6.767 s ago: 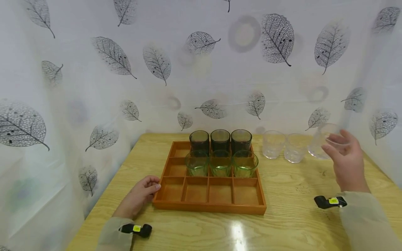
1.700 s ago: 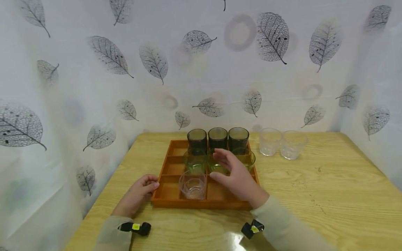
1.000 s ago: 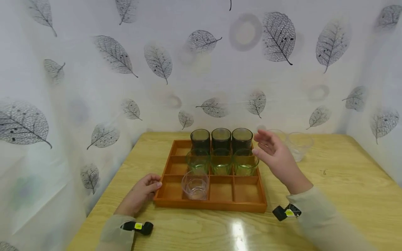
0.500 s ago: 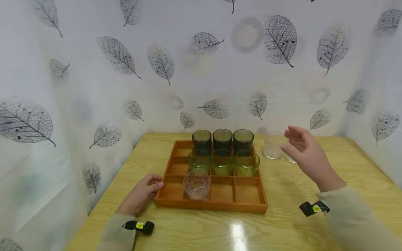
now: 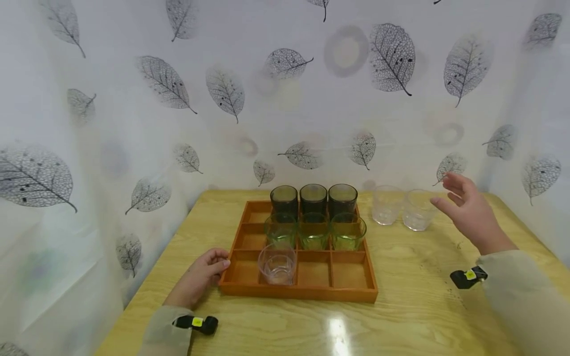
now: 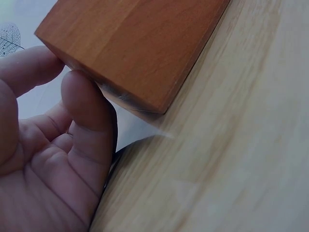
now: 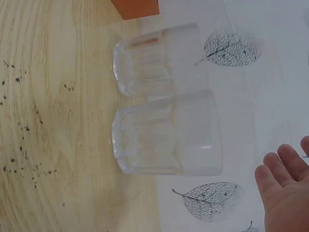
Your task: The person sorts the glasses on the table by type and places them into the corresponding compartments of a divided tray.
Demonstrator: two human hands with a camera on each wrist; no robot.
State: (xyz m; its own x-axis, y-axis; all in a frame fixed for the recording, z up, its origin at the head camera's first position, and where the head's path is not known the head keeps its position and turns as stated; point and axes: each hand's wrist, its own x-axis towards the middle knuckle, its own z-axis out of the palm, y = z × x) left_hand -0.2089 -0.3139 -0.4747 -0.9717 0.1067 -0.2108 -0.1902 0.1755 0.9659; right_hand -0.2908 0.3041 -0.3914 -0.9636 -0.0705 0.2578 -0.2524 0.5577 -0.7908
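Note:
A wooden compartment tray [image 5: 299, 292] bears three dark glasses [image 5: 313, 200] in its back row and three green glasses [image 5: 314, 237] in the middle row. One clear glass [image 5: 278, 267] stands in the front row, second compartment from the left. My left hand [image 5: 200, 276] holds the tray's left side near the front corner, thumb and fingertips against the wall [image 6: 120, 53]. Two more clear glasses, a left one [image 5: 386, 207] and a right one [image 5: 417, 212], stand on the table. Just right of these my right hand [image 5: 472, 215] is raised with fingers spread, holding nothing and apart from the glass.
The pale wood table [image 5: 249, 326] runs back to a hanging white sheet [image 5: 311, 113] with a leaf pattern. That sheet also closes in the left and right sides. The tray's left column and the two right front compartments hold no glass.
A clear glass, formerly in my right hand, now stands in the tray's front row. My right hand has since moved right, past the two remaining clear glasses. The left hand stays at the tray.

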